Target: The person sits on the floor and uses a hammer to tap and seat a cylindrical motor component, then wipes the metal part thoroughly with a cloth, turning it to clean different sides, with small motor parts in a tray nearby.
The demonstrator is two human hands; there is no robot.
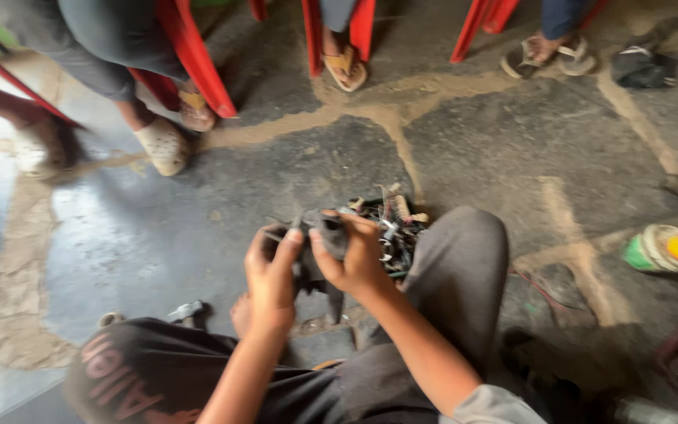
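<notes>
Cracked floor (512,149); blurred part (325,251) in hands (311,263)

Along the top of the frame stand red chair legs (198,63), with other people's feet among them: a pale clog (162,145) at upper left, a tan sandal (345,69) at top centre, grey sandals (547,56) at upper right. A dark rag (643,67) lies beside those. The cracked floor (512,149) is dusty. A green-and-yellow tape roll (657,250) rests at right.

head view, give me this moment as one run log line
left hand: grips dark part | right hand: grips same part | behind: wire pile on floor | nearby: tape rolls
</notes>
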